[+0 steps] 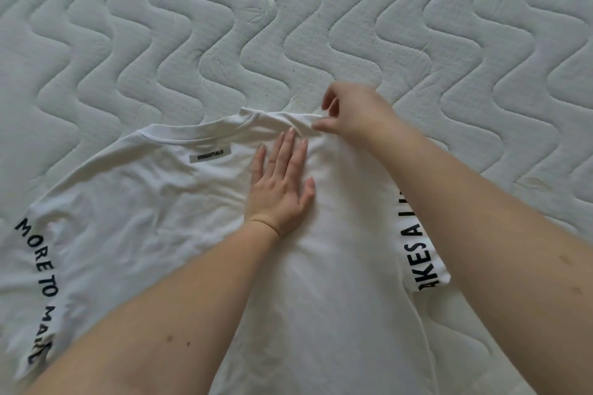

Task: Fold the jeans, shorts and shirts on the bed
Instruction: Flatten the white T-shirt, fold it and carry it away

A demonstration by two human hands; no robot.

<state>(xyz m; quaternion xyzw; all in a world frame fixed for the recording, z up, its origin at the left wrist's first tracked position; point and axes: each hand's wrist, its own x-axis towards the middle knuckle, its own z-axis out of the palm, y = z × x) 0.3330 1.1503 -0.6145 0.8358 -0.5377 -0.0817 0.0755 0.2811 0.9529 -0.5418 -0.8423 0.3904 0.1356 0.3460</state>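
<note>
- Now lying flat on the bed [321, 26], spread wide and soft: white shirt [154, 202], back side facing up, with small wrinkles running across the smooth cloth.
- Pressing down on the shirt just below the collar: left hand [279, 183], laid open and flat, fingers straight and close together, gripping nothing.
- Pinching the far edge of the shirt near the shoulder, thumb and fingertips squeezing a little ridge of cloth: right hand [349, 112].
- Curving round along the top edge: ribbed collar [205, 127], thick and neat.
- Sitting under the collar: small grey label [210, 156], a thin rectangle with dark letters.
- Showing big black letters running down it: left sleeve [35, 266], lying out to the side.
- Folding in over the body, with more black letters along it: right sleeve [423, 253].
- Looking puffy and bumpy all over, white with stitched wavy lines: bare bed top.
</note>
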